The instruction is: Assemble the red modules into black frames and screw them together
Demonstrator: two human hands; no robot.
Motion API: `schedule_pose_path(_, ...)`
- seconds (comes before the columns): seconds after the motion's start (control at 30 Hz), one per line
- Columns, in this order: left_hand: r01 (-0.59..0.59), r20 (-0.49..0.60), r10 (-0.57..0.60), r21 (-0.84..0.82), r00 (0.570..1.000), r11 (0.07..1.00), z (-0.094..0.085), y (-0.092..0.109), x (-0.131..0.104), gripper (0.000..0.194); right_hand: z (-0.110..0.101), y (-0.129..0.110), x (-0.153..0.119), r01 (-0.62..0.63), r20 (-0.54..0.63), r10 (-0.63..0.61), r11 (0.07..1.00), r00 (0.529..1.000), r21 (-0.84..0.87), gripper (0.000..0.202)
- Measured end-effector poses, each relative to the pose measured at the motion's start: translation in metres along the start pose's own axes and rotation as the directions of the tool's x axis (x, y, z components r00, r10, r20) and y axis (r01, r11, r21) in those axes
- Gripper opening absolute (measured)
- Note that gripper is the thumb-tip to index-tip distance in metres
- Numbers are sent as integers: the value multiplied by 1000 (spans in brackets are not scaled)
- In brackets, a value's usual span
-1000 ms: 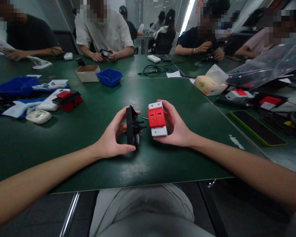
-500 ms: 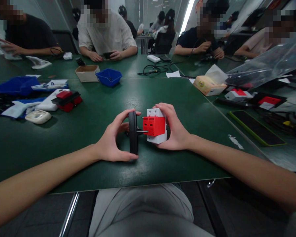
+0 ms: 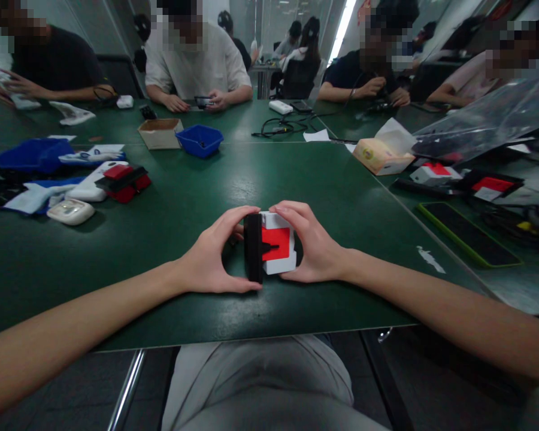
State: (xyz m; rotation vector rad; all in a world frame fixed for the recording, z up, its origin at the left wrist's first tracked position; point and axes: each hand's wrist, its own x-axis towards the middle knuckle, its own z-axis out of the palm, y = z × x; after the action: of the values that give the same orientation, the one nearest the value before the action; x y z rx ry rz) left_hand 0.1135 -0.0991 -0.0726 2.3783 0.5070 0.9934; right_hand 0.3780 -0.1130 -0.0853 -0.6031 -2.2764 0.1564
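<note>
The green tabletop [image 3: 233, 179] stretches out before us, its near edge above our lap [image 3: 265, 383]. Across it sit 4 people [image 3: 200, 69], in black, light, dark and pink tops; more people are farther back. A clear plastic bag [image 3: 498, 123] spreads over the far right.

Our left hand [image 3: 209, 257] and right hand [image 3: 321, 251] face each other above the near middle of the tabletop. On our right we have a dark pad [image 3: 469, 233] with a green rim, and beyond it a tissue box [image 3: 381, 157]. At left lies a blue bin [image 3: 33, 155]; a cardboard box [image 3: 160, 135] and a smaller blue tray [image 3: 200, 141] stand side by side farther in. A red-and-black unit [image 3: 124, 184] and a cream device [image 3: 70, 212] lie on our left, near each other.

Between our hands, the black piece [image 3: 253, 248] stands on edge, against the left side of the red-and-white block [image 3: 278, 239]. Our left fingers pinch the piece at its far and near ends, thumb at the near end; our right fingers pinch the block by its white ends. The smallest part we see here is a thin black prong [image 3: 270, 246], reaching from the piece over the block's red face.
</note>
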Motion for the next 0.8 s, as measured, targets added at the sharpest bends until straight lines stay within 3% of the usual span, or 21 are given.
schedule_pose_path(0.27,51,-39,-51,4,998,999,0,1,-1,118,3,0,-3,-38,-32,39,999,999,7,122)
schedule_pose_path(0.57,33,52,-37,70,998,997,3,6,1,116,5,-6,3,83,9,-83,997,996,5,112)
schedule_pose_path(0.8,56,26,-58,70,998,996,4,5,2,117,5,-5,4,95,-20,-95,995,995,4,107)
